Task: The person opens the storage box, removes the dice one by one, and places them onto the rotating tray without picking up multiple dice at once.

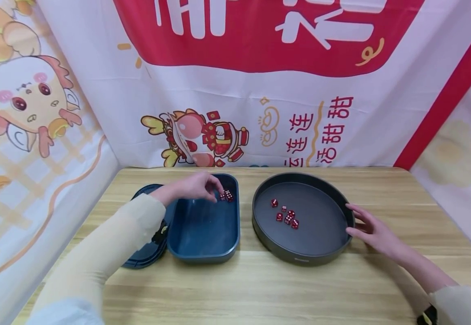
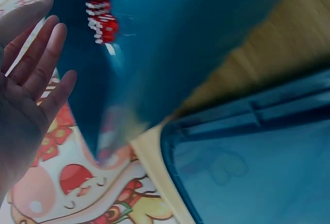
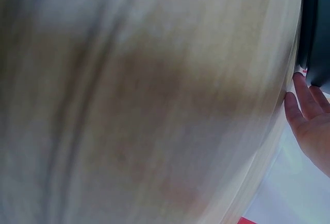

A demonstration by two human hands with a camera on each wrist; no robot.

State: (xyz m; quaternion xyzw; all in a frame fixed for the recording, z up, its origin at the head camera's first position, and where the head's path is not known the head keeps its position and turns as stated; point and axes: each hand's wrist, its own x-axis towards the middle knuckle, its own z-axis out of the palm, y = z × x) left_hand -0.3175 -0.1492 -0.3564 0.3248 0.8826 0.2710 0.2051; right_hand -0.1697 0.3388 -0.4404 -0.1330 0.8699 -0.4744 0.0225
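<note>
Over the blue rectangular tray, my left hand hovers near its far right corner. A small cluster of red dice lies there, just beyond the fingertips. In the left wrist view, the fingers of my left hand are loosely extended and stand apart from the red dice. Several more red dice lie in the round dark grey pan. Its right rim is touched by the fingertips of my right hand. Relaxed fingers of my right hand show at the pan's side in the right wrist view.
A dark blue lid lies left of the tray, partly hidden by my left forearm. The wooden table meets a printed cloth backdrop at the back, with cloth walls on both sides.
</note>
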